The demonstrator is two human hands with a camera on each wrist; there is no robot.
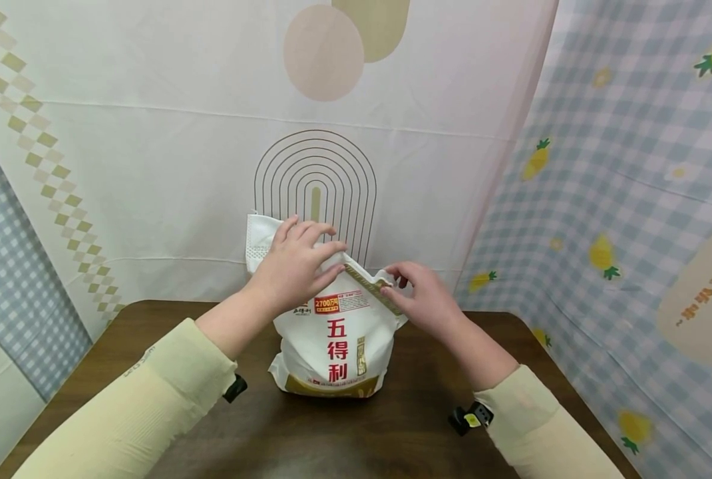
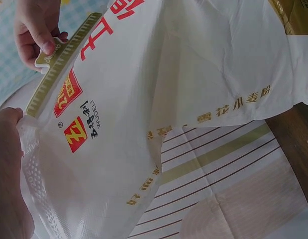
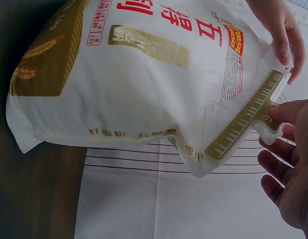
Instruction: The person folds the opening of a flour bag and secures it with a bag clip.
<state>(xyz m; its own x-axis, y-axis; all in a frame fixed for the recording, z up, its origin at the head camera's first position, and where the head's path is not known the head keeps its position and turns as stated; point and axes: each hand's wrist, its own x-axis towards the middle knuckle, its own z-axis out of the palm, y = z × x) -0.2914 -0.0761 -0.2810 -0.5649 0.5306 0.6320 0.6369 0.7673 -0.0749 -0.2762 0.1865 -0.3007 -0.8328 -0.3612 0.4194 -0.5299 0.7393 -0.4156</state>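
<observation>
A white flour bag with red lettering stands upright on the table, its top slanting down to the right. Across part of that top runs an olive-gold bag clip with a toothed pattern and a small handle. My right hand pinches the clip's handle between thumb and fingers, as the right wrist view shows. At the clip's other end, my left hand pinches the upper edge of the bag. Left of that hand, a white corner of the bag sticks up past the clip. Whether the clip is fully closed I cannot tell.
The dark wooden table extends around the bag. Behind it hangs a white patterned cloth, close to the bag's back. A blue checked cloth with pineapples borders the right side.
</observation>
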